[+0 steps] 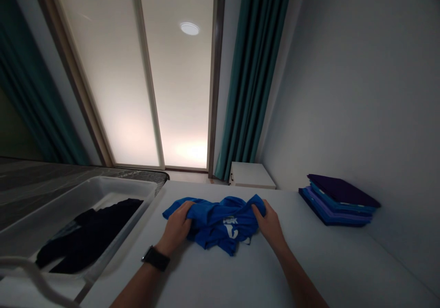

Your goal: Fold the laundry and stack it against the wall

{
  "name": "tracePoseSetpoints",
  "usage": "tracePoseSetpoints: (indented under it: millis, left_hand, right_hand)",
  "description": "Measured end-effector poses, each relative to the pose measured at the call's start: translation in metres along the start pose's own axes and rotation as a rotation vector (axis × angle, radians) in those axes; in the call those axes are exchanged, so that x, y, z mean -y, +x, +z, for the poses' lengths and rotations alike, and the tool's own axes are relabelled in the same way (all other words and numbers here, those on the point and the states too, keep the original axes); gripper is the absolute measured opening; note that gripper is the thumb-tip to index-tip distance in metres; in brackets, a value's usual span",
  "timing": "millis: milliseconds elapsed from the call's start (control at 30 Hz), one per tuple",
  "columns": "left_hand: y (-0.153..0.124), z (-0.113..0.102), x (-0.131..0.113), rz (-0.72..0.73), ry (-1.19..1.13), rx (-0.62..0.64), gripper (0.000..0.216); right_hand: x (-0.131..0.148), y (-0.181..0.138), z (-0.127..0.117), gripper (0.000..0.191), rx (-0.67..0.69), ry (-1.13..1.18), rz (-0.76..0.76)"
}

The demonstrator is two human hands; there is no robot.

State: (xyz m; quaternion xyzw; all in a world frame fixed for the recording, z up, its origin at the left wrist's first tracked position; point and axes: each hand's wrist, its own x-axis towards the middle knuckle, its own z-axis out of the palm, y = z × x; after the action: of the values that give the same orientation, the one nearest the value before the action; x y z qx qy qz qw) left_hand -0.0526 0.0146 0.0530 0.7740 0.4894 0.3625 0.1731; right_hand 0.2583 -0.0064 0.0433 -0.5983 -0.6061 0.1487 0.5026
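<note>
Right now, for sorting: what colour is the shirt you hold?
Bright blue shirt, white print; head view.

- The blue shirt (209,223) has a short white word (229,220) printed on its crumpled front. It is upside down to the camera and looks like "PEAK", though the folds leave this unsure.
- Just beside it is a white mark (233,233), a stroke or numeral, too creased to read.

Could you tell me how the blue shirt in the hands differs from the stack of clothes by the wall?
The blue shirt is crumpled; the stack is neatly folded. The blue shirt is one piece with white print; the stack layers several purple and blue pieces. The left hand and right hand grip the blue shirt; nothing touches the stack. Both rest on the table.
</note>
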Motion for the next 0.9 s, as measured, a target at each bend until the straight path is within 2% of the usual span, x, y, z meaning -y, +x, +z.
tracePoseSetpoints:
  millis: [100, 167, 233, 333, 400, 467, 533, 600, 700, 800, 900]
  left_hand:
    - [0.004, -0.006, 0.008, -0.208, 0.0, -0.117, 0.029]
    - [0.004, -0.011, 0.008, -0.3, -0.109, -0.074, 0.022]
    - [0.001, -0.015, 0.005, -0.402, -0.29, 0.066, 0.023]
    - [-0.006, -0.017, -0.003, -0.584, -0.537, 0.34, 0.038]
    - [-0.009, -0.017, -0.007, -0.646, -0.644, 0.45, 0.042]
    - [-0.009, -0.014, -0.008, -0.696, -0.736, 0.453, 0.043]
    - [-0.006, -0.008, -0.007, -0.717, -0.838, 0.38, 0.041]
    - [0.001, 0.001, -0.004, -0.662, -0.938, 0.313, 0.038]
    - [0.017, 0.021, 0.001, -0.431, -0.956, 0.233, 0.04]
    - [0.037, 0.045, 0.006, -0.148, -0.662, 0.109, 0.043]
    - [0.062, 0.069, 0.011, -0.001, -0.426, 0.088, 0.045]
  right_hand:
    - [-0.005, -0.003, 0.005, 0.027, 0.089, -0.273, -0.18]
    - [-0.004, -0.007, 0.008, 0.026, 0.088, -0.42, -0.268]
    - [0.0, -0.01, 0.008, 0.021, 0.06, -0.458, -0.262]
    - [0.012, -0.015, 0.009, 0.021, 0.06, -0.303, -0.134]
    - [0.021, -0.018, 0.011, 0.025, 0.197, -0.092, -0.003]
    - [0.027, -0.021, 0.017, 0.034, 0.394, 0.145, 0.155]
    - [0.03, -0.025, 0.025, 0.044, 0.512, 0.33, 0.263]
    - [0.03, -0.029, 0.032, 0.046, 0.506, 0.397, 0.25]
    - [0.03, -0.034, 0.039, 0.032, 0.409, 0.269, 0.038]
    - [0.032, -0.039, 0.045, 0.028, 0.372, 0.057, -0.204]
    - [0.03, -0.043, 0.053, 0.04, 0.38, -0.109, -0.315]
